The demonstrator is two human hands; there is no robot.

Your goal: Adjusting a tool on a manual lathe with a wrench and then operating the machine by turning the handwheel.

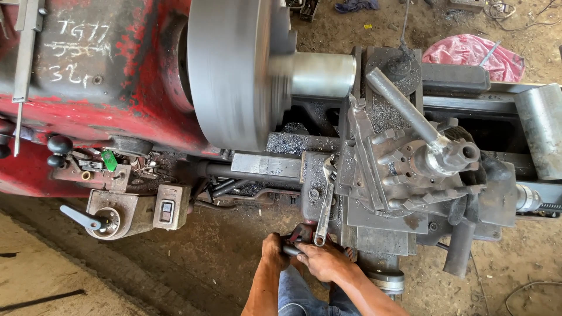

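Observation:
Both my hands are at the front of a lathe's carriage (374, 228). My left hand (274, 250) grips a dark handwheel handle (291, 250). My right hand (319, 261) rests over the same handwheel, fingers curled on it. A steel spanner (325, 202) lies on the carriage just above my hands. Farther up, the big grey chuck (231, 70) is blurred with spin and holds a shiny steel cylinder (322, 74). The tool post (421, 155) with its long lever (404, 105) stands to the right of the cylinder.
The red headstock (88, 76) with black knobs (58, 146) fills the left. A switch box (167, 208) and a lever (82, 217) hang below it. The grey tailstock (541, 129) is at right. A pink cloth (474, 55) lies on the dirt floor behind.

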